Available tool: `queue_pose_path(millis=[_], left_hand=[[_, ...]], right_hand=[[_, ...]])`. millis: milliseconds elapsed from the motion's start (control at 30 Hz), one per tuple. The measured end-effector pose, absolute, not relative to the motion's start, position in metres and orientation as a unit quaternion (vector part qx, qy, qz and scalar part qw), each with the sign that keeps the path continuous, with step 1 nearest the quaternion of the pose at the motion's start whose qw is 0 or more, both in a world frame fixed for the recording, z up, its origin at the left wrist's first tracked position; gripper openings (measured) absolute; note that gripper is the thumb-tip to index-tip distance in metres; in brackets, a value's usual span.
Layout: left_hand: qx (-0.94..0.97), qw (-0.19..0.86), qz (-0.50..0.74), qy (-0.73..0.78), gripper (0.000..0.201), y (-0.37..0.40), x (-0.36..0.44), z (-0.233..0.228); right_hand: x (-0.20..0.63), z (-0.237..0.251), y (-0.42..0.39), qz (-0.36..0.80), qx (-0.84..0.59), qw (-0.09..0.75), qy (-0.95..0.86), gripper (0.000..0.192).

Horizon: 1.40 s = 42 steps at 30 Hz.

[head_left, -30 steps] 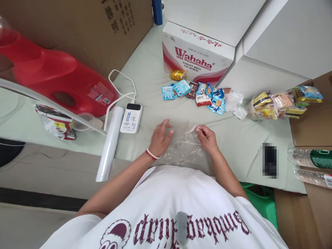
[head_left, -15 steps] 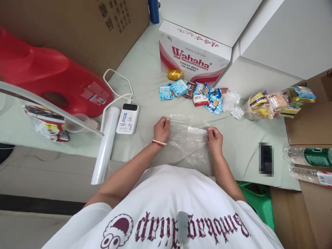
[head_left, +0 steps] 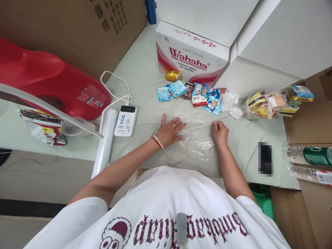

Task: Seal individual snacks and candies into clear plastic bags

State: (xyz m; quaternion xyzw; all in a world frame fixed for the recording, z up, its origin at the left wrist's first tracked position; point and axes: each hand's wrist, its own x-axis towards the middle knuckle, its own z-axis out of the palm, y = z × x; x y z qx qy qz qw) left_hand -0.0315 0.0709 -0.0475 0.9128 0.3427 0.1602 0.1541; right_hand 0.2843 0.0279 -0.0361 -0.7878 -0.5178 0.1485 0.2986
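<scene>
A sheet of clear plastic film (head_left: 198, 138) lies wrinkled on the cloth-covered table in front of me. Over its left side my left hand (head_left: 168, 132) rests with fingers spread, wearing a ring and a beaded bracelet. At the film's right edge, my right hand (head_left: 220, 132) is closed in a pinch on it. Just beyond the film sits a row of small snack packets (head_left: 199, 94) in blue, brown and red wrappers. Whether the film is a single layer or a bag, I cannot tell.
A white power bank (head_left: 126, 121) with a cable and a plastic roll (head_left: 106, 141) lie to the left, near a large red jug (head_left: 52, 79). Behind the packets stands a Wahaha carton (head_left: 192, 55). Rightward are bagged snacks (head_left: 269, 102) and two bottles (head_left: 308, 156).
My left hand has let go of the film's left edge and spread flat over it. My right hand has shifted slightly right, still pinching. The film has dropped flatter onto the table.
</scene>
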Motion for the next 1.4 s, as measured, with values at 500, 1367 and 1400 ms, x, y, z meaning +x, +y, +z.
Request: queue_pose_path(millis=[500, 1367, 1400], left_hand=[[0.908, 0.224, -0.048, 0.352, 0.119, 0.063, -0.079, -0.036], [0.886, 0.174, 0.057, 0.425, 0.072, 0.032, -0.074, -0.039], [0.886, 0.175, 0.058, 0.425, 0.072, 0.032, -0.074, -0.039]], right_hand=[[0.247, -0.026, -0.061, 0.225, -0.523, 0.167, -0.805, 0.042], [0.295, -0.026, 0.101, 0.08, -0.859, 0.27, -0.427, 0.031], [0.298, -0.025, 0.104, 0.096, -0.85, 0.297, -0.425, 0.031]])
